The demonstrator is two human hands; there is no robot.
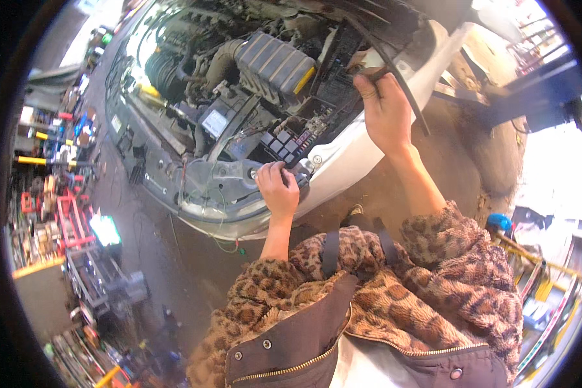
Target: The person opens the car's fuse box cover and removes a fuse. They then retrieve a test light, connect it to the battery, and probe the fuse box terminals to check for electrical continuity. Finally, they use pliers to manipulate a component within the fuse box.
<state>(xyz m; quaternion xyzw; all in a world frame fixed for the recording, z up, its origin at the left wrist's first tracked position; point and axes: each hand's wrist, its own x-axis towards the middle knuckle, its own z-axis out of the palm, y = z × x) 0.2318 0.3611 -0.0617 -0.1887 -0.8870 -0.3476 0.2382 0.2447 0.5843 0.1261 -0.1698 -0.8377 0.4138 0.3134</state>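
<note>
Before me the front corner of a white car stands with its engine bay exposed. My left hand rests at the rear edge of the headlight, fingers bent near a dark part; whether it grips anything is unclear. Just above it, the fuse box shows its relays and coloured fuses uncovered. My right hand is raised over the white fender, thumb and fingers closed on a small brown piece whose kind I cannot tell. A long dark strip runs close beside that hand.
The battery and a ribbed air filter housing sit in the bay. Thin loose wires hang over the headlight. A blue lift post stands to the right. Red metal stands and a lit lamp are at left.
</note>
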